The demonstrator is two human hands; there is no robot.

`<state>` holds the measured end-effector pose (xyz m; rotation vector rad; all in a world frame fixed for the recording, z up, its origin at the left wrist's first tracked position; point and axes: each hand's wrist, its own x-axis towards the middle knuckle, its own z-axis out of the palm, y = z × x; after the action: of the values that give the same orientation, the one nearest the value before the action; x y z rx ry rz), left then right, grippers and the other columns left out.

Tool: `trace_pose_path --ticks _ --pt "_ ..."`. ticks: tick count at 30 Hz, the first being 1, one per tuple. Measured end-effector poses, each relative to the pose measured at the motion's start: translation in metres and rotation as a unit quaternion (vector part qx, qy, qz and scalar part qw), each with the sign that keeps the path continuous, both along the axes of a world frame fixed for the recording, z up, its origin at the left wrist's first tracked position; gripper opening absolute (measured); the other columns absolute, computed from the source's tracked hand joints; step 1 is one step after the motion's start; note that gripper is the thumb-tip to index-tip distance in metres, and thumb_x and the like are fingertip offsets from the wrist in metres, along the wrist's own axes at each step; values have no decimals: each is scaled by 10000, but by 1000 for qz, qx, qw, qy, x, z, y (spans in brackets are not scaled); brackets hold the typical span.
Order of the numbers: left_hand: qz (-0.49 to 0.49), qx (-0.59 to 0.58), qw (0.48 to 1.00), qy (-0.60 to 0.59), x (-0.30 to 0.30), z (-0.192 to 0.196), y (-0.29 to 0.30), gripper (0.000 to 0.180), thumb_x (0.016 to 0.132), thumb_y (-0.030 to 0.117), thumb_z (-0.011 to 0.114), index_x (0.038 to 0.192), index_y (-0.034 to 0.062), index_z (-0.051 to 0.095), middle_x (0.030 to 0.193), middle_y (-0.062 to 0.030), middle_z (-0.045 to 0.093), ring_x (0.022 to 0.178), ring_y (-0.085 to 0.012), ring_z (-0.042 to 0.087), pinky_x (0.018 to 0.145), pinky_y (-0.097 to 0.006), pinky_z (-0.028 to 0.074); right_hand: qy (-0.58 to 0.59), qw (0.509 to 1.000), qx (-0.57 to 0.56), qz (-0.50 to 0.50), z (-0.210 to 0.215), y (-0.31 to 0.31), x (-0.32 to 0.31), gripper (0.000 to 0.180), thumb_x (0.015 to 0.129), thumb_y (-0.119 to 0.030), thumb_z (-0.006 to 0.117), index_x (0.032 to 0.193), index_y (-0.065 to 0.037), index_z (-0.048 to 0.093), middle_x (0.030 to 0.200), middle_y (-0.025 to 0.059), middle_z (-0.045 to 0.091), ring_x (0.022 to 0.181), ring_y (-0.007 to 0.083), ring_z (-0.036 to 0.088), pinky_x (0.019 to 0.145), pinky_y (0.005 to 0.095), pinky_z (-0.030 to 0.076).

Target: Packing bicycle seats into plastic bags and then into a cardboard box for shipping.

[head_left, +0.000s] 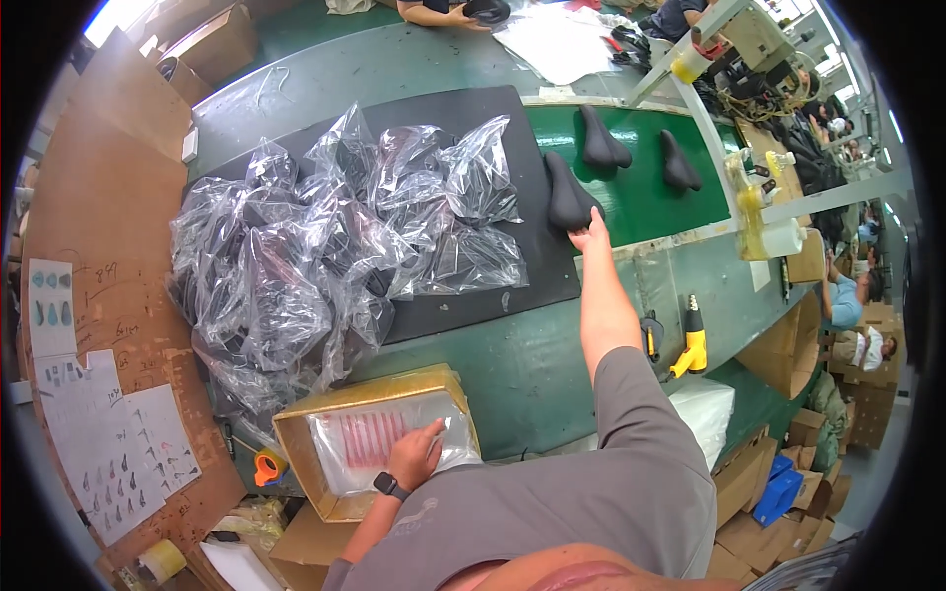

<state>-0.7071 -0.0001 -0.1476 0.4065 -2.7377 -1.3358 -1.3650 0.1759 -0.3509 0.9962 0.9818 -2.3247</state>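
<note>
My right hand is closed on the wide rear end of a black bicycle saddle, where the black mat meets the green belt. Two more black saddles, one nearer and one farther right, rest on the green belt. My left hand, with a dark watch on its wrist, is over an open cardboard box. Its fingers are stretched out and apart against the clear plastic bags with pink print inside. To the left, several saddles in clear plastic bags lie heaped on the mat.
The black mat covers part of the green table. A yellow heat gun hangs at the right edge near a tape roll. An orange tape dispenser sits left of the box. A cardboard panel bounds the left. Across the table, another person's hand holds a black saddle.
</note>
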Motion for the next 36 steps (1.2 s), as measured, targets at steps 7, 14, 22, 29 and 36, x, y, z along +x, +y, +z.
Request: trace_pose_path --ticks 7,14,22,29,36 --pt "-43 5 996 82 -52 25 -21 266 921 89 717 1188 88 727 945 -121 752 813 -302 724 715 -402 587 243 910 332 55 100 16 99 458 890 -126 842 1280 18 651 1160 107 713 1012 192 688 936 357 551" --pt "80 709 696 -79 -76 41 -32 748 1057 639 436 1519 51 465 1425 -233 607 1163 -332 688 956 -431 583 337 851 90 392 335 69 303 447 999 -104 697 1391 80 584 1320 137 687 1196 207 668 1058 343 515" --pt "-71 851 495 -163 -3 105 41 715 1071 703 271 1362 101 527 1105 -150 633 595 -154 506 443 -278 414 489 545 418 538 401 17 431 562 1058 -343 589 1444 65 565 1351 161 691 1230 270 650 1064 381 470" --pt "141 774 614 60 57 143 86 621 1102 620 310 1298 78 544 1106 -125 652 758 -188 611 625 -321 486 733 314 433 420 379 -19 621 978 972 -520 595 1636 63 178 1718 303 94 1613 447 36 1273 611 14" --pt "146 293 940 97 96 109 84 964 1063 387 560 1624 -44 -95 1146 -203 643 856 -319 684 784 -428 572 524 689 268 423 368 41 667 1138 841 -248 849 1656 -17 88 1626 219 359 1523 351 355 1222 488 332"
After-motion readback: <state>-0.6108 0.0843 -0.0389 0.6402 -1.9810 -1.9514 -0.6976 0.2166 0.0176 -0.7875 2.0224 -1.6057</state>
